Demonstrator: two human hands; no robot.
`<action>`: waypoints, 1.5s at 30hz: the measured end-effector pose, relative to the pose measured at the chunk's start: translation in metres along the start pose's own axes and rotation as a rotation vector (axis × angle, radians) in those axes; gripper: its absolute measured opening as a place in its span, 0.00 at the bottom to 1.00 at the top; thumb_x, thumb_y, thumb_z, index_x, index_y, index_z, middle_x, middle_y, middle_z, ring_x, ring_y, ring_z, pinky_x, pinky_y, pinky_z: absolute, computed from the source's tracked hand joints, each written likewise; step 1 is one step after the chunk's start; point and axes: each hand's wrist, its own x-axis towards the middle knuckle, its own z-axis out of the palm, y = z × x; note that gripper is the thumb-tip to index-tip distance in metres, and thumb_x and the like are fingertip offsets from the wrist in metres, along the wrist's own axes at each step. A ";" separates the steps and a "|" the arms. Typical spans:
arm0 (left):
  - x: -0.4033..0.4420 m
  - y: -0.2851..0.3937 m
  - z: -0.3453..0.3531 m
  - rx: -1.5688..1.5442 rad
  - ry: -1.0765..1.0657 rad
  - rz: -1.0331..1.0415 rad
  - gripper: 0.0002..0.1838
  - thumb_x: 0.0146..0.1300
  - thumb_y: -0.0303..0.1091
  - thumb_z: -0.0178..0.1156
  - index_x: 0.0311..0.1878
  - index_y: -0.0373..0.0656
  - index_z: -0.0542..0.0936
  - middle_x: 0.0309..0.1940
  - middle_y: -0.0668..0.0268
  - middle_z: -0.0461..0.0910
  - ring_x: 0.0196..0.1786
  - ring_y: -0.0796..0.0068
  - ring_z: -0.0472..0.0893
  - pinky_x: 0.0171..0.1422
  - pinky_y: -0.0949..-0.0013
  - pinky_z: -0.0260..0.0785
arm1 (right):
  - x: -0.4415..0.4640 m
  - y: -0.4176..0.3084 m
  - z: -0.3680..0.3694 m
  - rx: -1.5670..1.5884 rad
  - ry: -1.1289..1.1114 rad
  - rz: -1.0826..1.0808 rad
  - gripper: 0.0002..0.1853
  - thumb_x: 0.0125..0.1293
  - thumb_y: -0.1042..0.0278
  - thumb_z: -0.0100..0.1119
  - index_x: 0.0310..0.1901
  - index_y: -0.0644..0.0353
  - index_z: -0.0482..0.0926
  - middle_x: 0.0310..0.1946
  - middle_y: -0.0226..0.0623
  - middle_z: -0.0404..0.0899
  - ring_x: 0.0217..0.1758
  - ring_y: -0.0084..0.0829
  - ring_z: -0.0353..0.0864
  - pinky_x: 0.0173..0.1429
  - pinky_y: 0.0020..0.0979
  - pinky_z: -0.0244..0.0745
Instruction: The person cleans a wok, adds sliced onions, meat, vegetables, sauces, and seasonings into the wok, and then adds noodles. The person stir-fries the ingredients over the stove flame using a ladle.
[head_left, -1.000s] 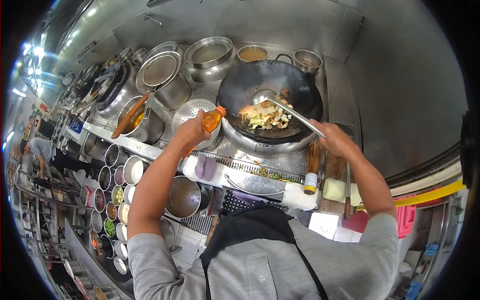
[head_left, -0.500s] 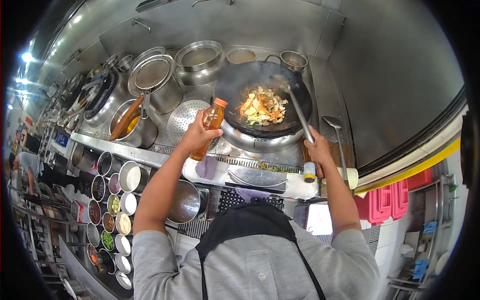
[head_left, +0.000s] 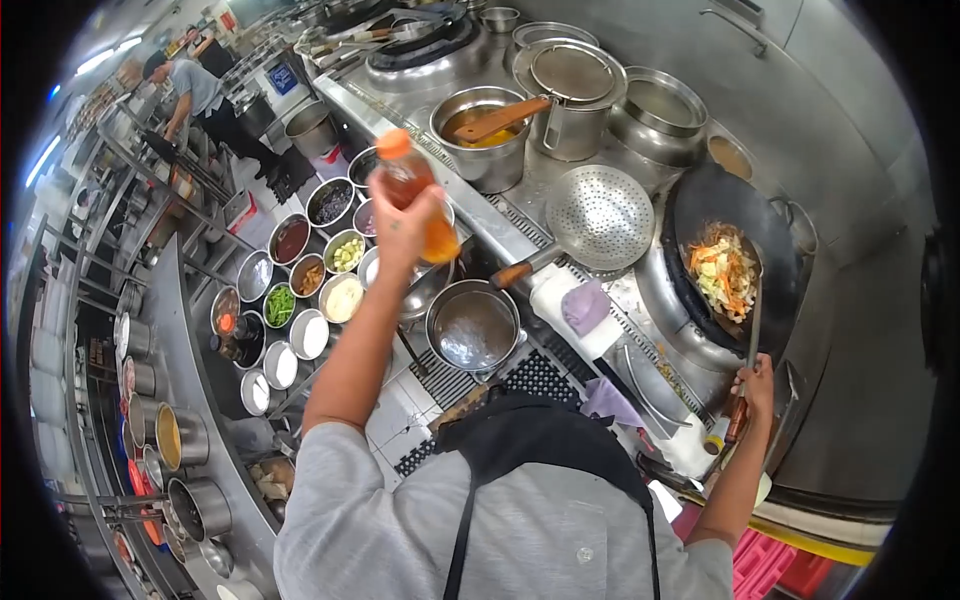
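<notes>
A clear bottle of amber liquid with an orange cap is gripped in my left hand, raised over the seasoning pots and tilted. The orange cap is on top. My right hand is wrapped round the handle of a long metal wok ladle or spatula; its head is hard to make out against the food. That tool reaches into a black wok on the stove. Shredded vegetables, pale and orange, lie in the wok. Beside my right hand, a bottle with a yellow cap lies on the counter edge.
A perforated strainer lies left of the wok, near a pot with a wooden-handled tool. Several ingredient pots stand at left. A steel pot sits below the counter. Another person stands far left.
My view has turned left. My left hand has carried the orange-capped bottle from beside the wok to over the ingredient pots. My right hand still holds the wok tool.
</notes>
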 end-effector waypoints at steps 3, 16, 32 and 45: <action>0.059 -0.026 -0.047 0.018 0.126 0.031 0.36 0.49 0.31 0.73 0.59 0.37 0.63 0.47 0.62 0.75 0.47 0.72 0.77 0.56 0.66 0.70 | 0.003 -0.013 0.009 -0.161 0.014 0.097 0.13 0.60 0.81 0.49 0.46 0.59 0.64 0.26 0.31 0.67 0.19 0.23 0.69 0.18 0.27 0.71; 0.184 -0.232 -0.086 0.334 -0.064 0.095 0.22 0.47 0.25 0.73 0.44 0.37 0.72 0.39 0.62 0.78 0.37 0.69 0.80 0.42 0.64 0.77 | -0.005 -0.006 0.033 -0.670 0.221 -0.177 0.33 0.64 0.71 0.53 0.72 0.48 0.62 0.38 0.47 0.76 0.33 0.37 0.73 0.38 0.36 0.69; 0.181 -0.297 -0.116 0.414 -0.261 -0.167 0.46 0.47 0.30 0.77 0.63 0.29 0.57 0.54 0.53 0.71 0.54 0.64 0.75 0.62 0.64 0.67 | -0.029 -0.033 0.047 -0.542 0.196 -0.021 0.33 0.63 0.68 0.55 0.71 0.57 0.60 0.53 0.56 0.78 0.33 0.43 0.85 0.39 0.37 0.81; 0.079 -0.173 -0.090 0.565 0.337 0.167 0.29 0.69 0.42 0.57 0.64 0.30 0.65 0.51 0.47 0.75 0.50 0.60 0.78 0.56 0.61 0.72 | 0.004 -0.011 0.003 -0.037 0.214 -0.001 0.36 0.60 0.75 0.56 0.72 0.60 0.59 0.27 0.40 0.78 0.18 0.27 0.74 0.18 0.32 0.70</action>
